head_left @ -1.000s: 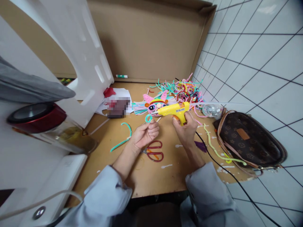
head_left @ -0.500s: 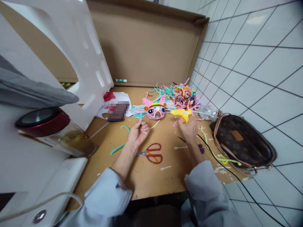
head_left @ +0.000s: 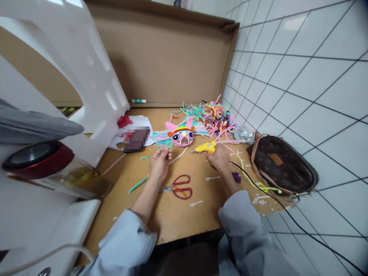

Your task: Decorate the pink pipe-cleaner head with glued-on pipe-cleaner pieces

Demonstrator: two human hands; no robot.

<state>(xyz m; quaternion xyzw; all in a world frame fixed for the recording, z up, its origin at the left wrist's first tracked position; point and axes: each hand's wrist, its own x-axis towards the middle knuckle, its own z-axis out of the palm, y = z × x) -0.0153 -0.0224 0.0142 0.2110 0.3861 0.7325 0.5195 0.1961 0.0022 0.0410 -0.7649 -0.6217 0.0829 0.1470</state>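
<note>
Between its fingertips my left hand (head_left: 161, 160) pinches a small teal pipe-cleaner ring (head_left: 168, 143). My right hand (head_left: 220, 158) is wrapped round the grip of a yellow hot glue gun (head_left: 205, 147), whose nozzle points left toward the ring. Just behind the hands lies a pink pipe-cleaner animal head (head_left: 183, 136) with big eyes, pink ears and a yellow band. It rests on a bundle of pale pink and teal pipe cleaners (head_left: 161, 138). Red-handled scissors (head_left: 181, 188) lie on the table by my left forearm, with teal pieces (head_left: 138, 185) to their left.
A heap of coloured pipe cleaners (head_left: 215, 117) lies at the back right. A brown handbag (head_left: 284, 165) stands against the tiled wall, with the gun's black cord (head_left: 258, 186) passing nearby. At left are a glass jar (head_left: 83, 178) and a white plastic stool (head_left: 106, 76).
The glue gun has tilted, its nozzle now lower and nearer my left hand. My left hand has turned, so the teal piece shows as a ring. The whole view has shifted slightly.
</note>
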